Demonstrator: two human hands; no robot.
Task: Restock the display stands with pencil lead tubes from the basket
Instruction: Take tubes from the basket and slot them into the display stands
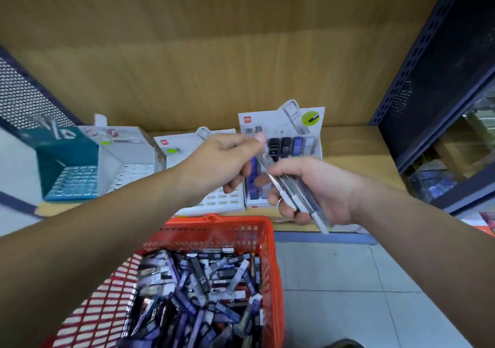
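Fingers of the right hand (318,189) curl round a bundle of pencil lead tubes (300,200), held just in front of the right display stand (278,122) on the far wooden shelf (361,147), while the left hand (225,157) pinches the far end of one tube of that bundle. Nearer, the red basket (270,254) holds a loose heap of more tubes (203,294).
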